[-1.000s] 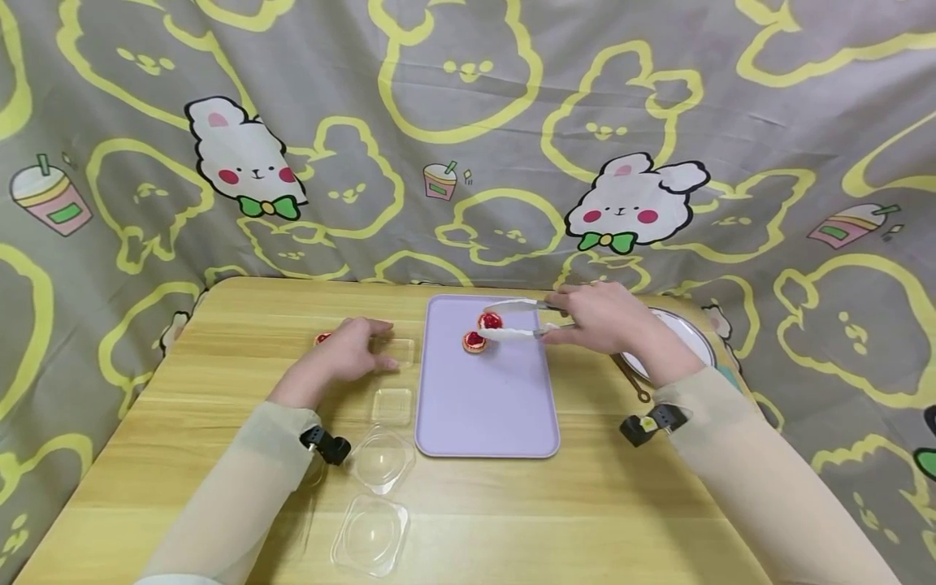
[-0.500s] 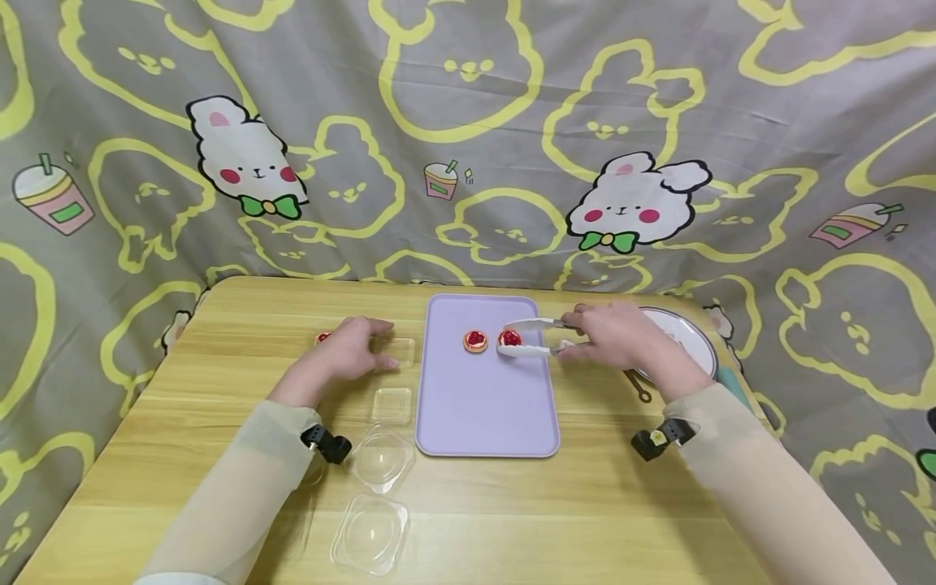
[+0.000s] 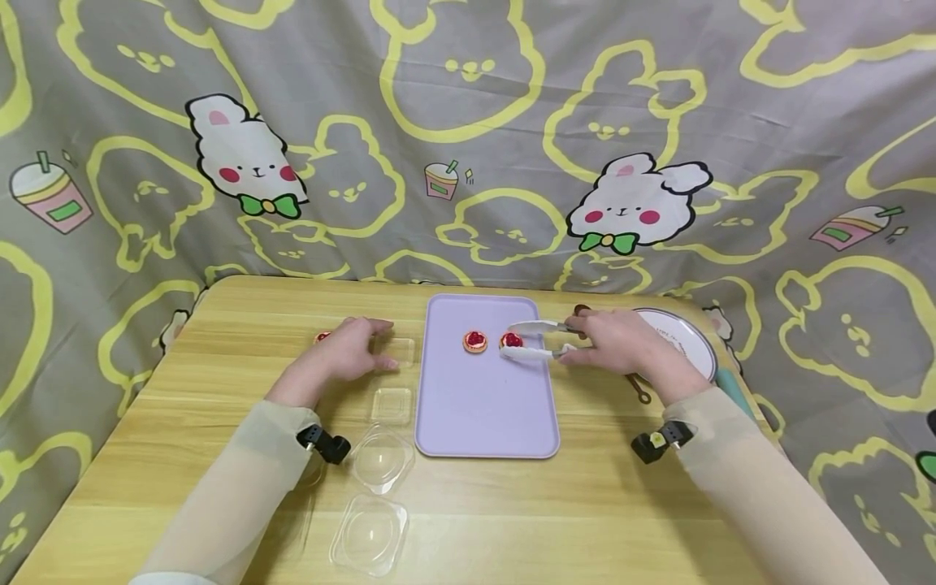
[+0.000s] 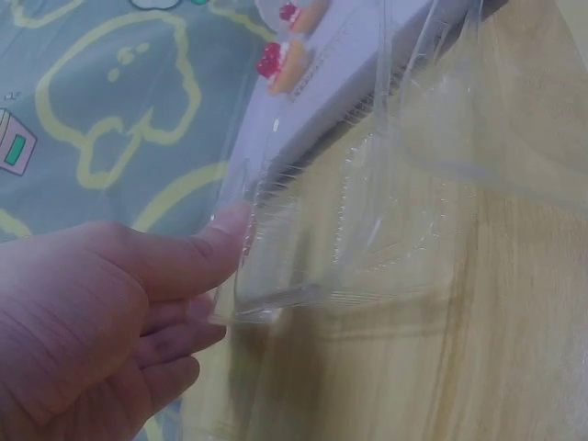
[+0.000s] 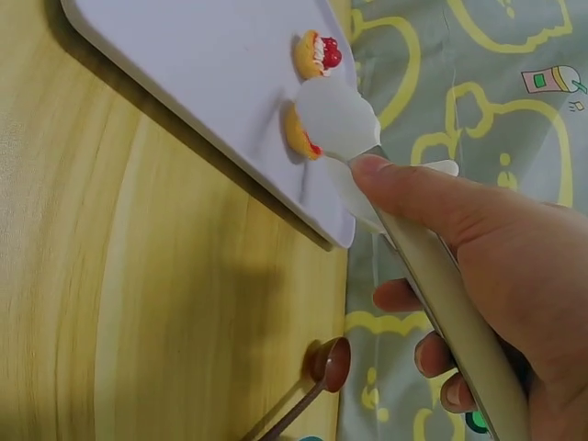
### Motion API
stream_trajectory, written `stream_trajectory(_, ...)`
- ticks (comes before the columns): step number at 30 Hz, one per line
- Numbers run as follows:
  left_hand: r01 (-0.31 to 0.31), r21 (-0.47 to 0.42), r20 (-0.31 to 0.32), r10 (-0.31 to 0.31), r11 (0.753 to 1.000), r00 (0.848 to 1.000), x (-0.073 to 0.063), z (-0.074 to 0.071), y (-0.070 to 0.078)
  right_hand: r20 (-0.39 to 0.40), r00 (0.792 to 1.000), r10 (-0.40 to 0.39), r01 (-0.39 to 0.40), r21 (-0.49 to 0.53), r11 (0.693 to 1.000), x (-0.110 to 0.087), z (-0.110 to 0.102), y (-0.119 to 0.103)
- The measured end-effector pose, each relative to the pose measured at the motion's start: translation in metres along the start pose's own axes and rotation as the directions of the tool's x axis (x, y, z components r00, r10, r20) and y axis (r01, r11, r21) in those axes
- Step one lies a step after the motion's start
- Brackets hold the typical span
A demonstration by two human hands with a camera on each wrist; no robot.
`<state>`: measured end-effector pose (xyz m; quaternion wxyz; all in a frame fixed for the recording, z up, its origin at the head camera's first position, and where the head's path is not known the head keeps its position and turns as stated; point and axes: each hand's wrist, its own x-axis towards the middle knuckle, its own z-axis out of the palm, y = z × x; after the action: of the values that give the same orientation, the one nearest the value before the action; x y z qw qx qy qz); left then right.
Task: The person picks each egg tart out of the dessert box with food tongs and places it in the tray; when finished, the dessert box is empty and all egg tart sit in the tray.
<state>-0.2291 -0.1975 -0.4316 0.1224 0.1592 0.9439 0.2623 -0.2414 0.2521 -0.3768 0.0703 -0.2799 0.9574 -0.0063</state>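
My right hand (image 3: 617, 341) holds white-tipped tongs (image 3: 528, 354) over the right side of a lilac tray (image 3: 486, 414). The tongs' spread tips flank a small red-topped tart (image 5: 298, 133), partly hidden by one tip in the right wrist view. A second tart (image 3: 475, 341) sits on the tray to its left. Left of the tray, my left hand (image 3: 347, 349) grips the edge of a clear plastic box (image 3: 397, 352), thumb (image 4: 225, 234) against its side in the left wrist view. Another tart (image 3: 322, 336) shows partly behind the left hand.
Nearer the front lie a smaller-looking clear box (image 3: 392, 405) and clear lids (image 3: 370, 536). A white plate (image 3: 680, 341) stands at right, beside a brown spoon (image 5: 333, 366) and a teal handle (image 3: 734, 392). A patterned curtain (image 3: 468, 227) hangs behind the table.
The tongs and the tart between their tips have moved right on the tray, away from the other tart, and come slightly nearer. The left hand has stayed in place.
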Motion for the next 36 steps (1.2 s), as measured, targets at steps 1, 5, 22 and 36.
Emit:
stream_trajectory(1,-0.005,0.010,0.002,0.005,1.000,1.000,0.000,0.000,0.000,-0.002,1.000,0.001,-0.001,0.001,1.000,-0.001,-0.001,0.000)
stream_trajectory(5,-0.022,0.043,0.016,0.021,0.999,1.000,0.000,-0.002,0.001,-0.006,1.000,0.006,-0.006,0.010,1.000,-0.005,-0.006,0.000)
stream_trajectory(22,-0.123,-0.015,0.006,0.123,0.992,0.992,-0.013,-0.022,0.000,-0.089,0.993,-0.073,0.071,-0.021,0.997,-0.005,-0.030,-0.030)
stream_trajectory(36,-0.127,-0.071,-0.112,0.119,0.989,0.987,-0.049,-0.061,-0.050,-0.089,0.988,-0.127,0.130,0.028,0.991,0.017,-0.044,-0.075)
